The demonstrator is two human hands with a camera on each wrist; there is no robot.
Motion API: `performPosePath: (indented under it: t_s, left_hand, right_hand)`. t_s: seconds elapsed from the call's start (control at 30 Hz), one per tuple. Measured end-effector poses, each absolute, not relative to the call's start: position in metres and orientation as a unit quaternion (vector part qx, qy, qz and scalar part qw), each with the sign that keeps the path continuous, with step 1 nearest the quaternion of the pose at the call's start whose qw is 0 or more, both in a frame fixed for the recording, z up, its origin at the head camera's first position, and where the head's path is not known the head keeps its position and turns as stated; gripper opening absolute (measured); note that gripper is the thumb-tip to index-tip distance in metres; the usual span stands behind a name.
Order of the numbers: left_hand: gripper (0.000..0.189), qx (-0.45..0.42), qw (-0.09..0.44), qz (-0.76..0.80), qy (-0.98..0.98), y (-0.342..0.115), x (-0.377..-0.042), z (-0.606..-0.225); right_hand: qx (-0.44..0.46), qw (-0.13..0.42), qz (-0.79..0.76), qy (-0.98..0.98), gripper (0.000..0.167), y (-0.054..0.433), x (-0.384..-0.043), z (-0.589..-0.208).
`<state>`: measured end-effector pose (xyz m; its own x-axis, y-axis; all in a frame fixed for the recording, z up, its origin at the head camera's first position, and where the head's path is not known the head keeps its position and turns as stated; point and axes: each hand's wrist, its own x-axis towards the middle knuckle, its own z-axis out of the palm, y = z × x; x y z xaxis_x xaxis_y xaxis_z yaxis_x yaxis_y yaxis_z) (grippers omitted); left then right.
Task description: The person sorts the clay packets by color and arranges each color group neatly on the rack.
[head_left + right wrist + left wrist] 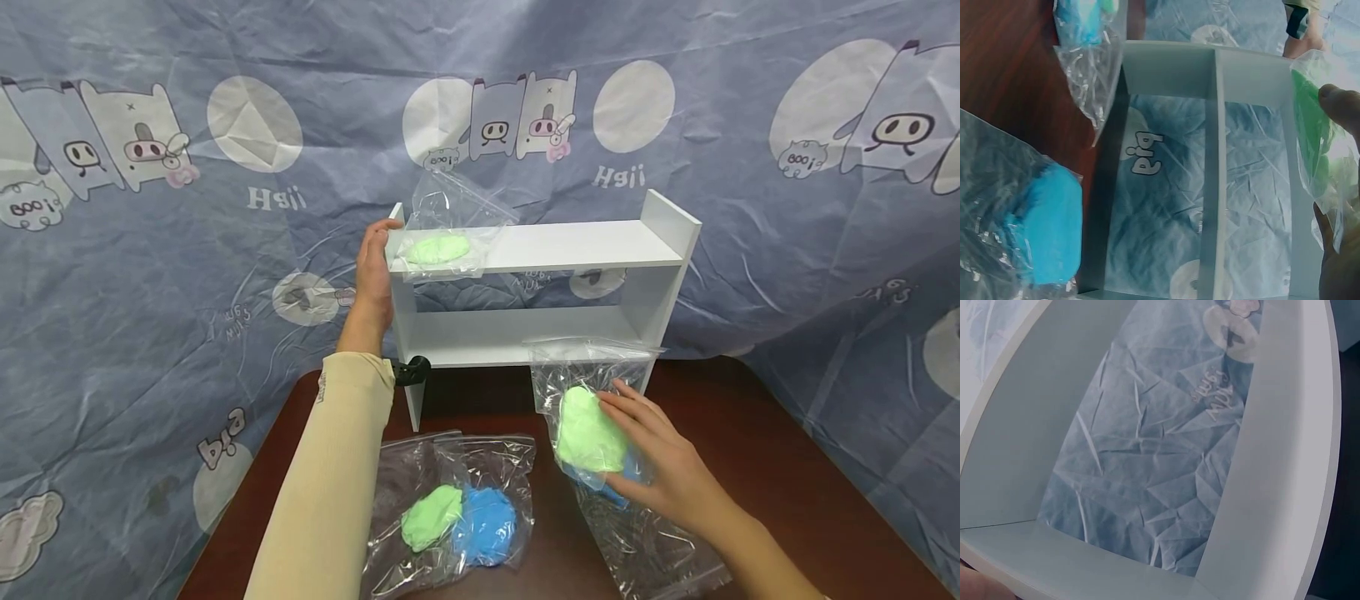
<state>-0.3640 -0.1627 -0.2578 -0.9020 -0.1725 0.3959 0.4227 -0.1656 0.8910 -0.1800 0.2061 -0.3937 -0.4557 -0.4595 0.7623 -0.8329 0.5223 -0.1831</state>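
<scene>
My left hand [374, 271] grips the left end of a small white two-tier shelf [585, 246] by its side panel. A fingertip [982, 586] shows at the lower left of the left wrist view. My right hand [660, 454] holds a clear zip bag with a flattened lump of light green clay-like stuff [590, 429], thumb and fingers on either side of it. This bag hangs in front of the shelf's lower right. Another zip bag with a green lump [438, 248] rests on the upper board at its left end, close to my left hand.
On the dark brown table [757, 450], two overlapping zip bags hold a green lump [432, 517] and a blue lump [487, 525]. Another bag with a blue lump [1054, 225] lies under my right hand. A printed blue-grey cloth [300, 208] hangs behind the shelf.
</scene>
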Motion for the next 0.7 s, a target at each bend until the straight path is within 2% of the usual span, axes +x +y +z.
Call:
performPosePath:
  t_s: [0.37,0.7]
  left_hand:
    - [0.034,-0.109,0.179,-0.760,-0.615,-0.164,-0.364,-0.258]
    - [0.032,-0.113,0.182,-0.762,-0.611,-0.158,-0.338,-0.243]
  right_hand:
    - [0.412,0.370,0.270,-0.788,0.074,0.210,-0.191,-0.357]
    - [0.393,0.387,0.275,-0.788,0.077,0.208,-0.208,-0.313]
